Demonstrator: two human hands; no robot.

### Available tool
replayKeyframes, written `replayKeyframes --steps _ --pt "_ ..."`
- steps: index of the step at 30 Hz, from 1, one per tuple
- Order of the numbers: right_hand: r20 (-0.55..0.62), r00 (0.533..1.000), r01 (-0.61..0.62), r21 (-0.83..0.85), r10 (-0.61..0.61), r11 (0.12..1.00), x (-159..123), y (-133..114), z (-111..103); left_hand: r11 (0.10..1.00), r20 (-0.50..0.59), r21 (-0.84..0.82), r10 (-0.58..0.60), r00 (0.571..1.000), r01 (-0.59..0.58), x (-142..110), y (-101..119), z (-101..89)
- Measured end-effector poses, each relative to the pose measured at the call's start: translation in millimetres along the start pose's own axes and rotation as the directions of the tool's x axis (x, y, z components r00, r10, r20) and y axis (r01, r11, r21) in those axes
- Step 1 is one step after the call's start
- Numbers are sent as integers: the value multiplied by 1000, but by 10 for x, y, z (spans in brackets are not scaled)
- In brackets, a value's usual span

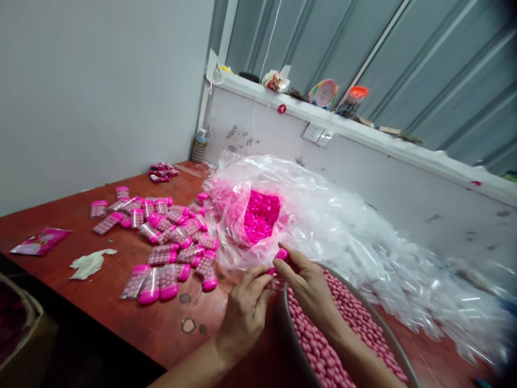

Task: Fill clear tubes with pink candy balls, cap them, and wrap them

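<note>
My left hand [247, 310] is closed round a small clear plastic bottle [277, 284], mostly hidden by my fingers. My right hand [309, 285] pinches a bright pink cap [281, 254] just above it; whether cap and bottle touch, I cannot tell. Below my right hand stands a round metal basin [289, 318] full of pink candy balls [319, 350]. Beyond my hands lies an open plastic bag [226, 237] of pink caps [262, 215]. To the left are several filled bottles with pink caps [167, 277], lying in a loose group.
A large heap of clear empty bottles [363, 264] covers the right back of the red table [133, 323]. A pink packet [41, 241], a crumpled white scrap [91, 264] and small pink packs [162, 171] lie left. A ledge [258, 97] with odds and ends runs along the wall.
</note>
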State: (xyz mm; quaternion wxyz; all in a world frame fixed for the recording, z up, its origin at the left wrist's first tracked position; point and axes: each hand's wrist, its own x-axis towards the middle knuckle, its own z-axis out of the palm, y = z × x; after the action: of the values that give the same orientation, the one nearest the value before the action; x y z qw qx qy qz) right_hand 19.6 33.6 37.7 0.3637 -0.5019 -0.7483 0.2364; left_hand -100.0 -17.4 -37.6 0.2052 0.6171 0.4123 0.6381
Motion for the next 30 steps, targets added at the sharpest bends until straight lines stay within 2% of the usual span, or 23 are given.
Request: replayKeyframes --steps 3,5,7,11,15,17,21,24,27,30 --pt "13 984 177 -112 -177 978 26 39 -84 975 62 -137 -169 984 176 -9 -8 -97" --pt "90 945 327 -156 -316 932 20 45 -133 925 99 -217 -297 950 312 -2 -28 -180" --pt "195 903 412 -146 -382 899 -6 29 -143 901 135 -235 -340 931 363 6 -65 -251" --pt "331 863 440 -119 -382 890 -74 -9 -60 941 165 -177 -262 951 289 16 -146 -331" --pt "385 800 540 -130 -460 831 -113 28 34 979 168 -112 -152 974 172 15 -198 -370" --pt "407 773 574 -120 -487 810 -131 56 64 980 174 -115 -139 975 161 -3 -214 -383" --pt "430 757 595 -143 -492 791 -210 91 107 953 216 -166 -215 952 253 -56 -222 -402" --pt "448 726 655 -220 -521 723 -299 128 128 945 294 -166 -224 929 281 -70 -214 -423" --pt "450 726 673 -309 -521 672 -379 185 129 976 350 -80 -162 923 202 -48 -204 -456" --pt "472 724 674 -335 -502 658 -433 223 101 996 358 -3 -85 930 92 -20 -191 -484"
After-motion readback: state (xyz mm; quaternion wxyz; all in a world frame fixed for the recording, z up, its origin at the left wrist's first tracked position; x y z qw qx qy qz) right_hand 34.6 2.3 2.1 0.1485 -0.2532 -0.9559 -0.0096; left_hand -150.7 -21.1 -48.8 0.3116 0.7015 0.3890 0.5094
